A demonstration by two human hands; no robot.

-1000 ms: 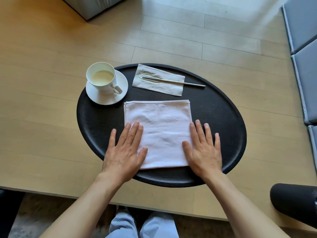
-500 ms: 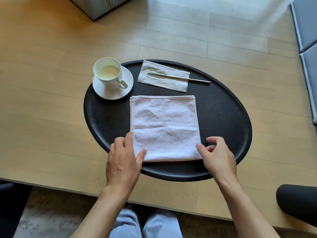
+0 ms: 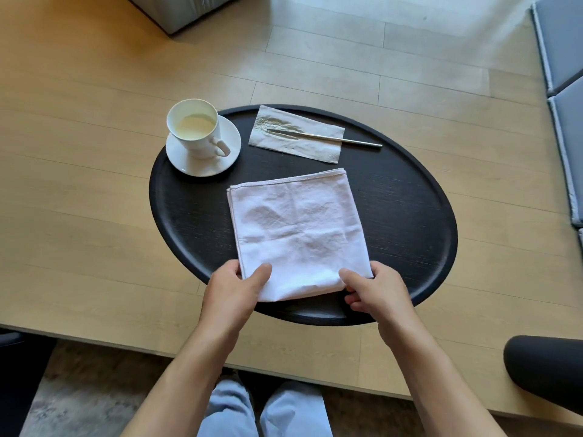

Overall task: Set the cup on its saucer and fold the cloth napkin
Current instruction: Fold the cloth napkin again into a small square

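Note:
A white cloth napkin (image 3: 296,228), folded into a square, lies in the middle of a black oval tray (image 3: 407,222). My left hand (image 3: 235,293) pinches its near left corner, thumb on top. My right hand (image 3: 377,293) pinches the near right corner the same way, and the near edge is slightly lifted. A white cup (image 3: 197,129) with pale liquid stands upright on its white saucer (image 3: 220,164) at the tray's far left, handle pointing right.
A paper napkin (image 3: 318,138) with a metal fork (image 3: 353,141) on it lies at the tray's far side. The tray sits on a light wooden table (image 3: 79,200). Grey cushions (image 3: 568,89) lie to the right, a dark rounded object (image 3: 545,370) at near right.
Both hands slid from lying flat on the napkin back to its near edge and closed on the two near corners. The napkin has turned slightly.

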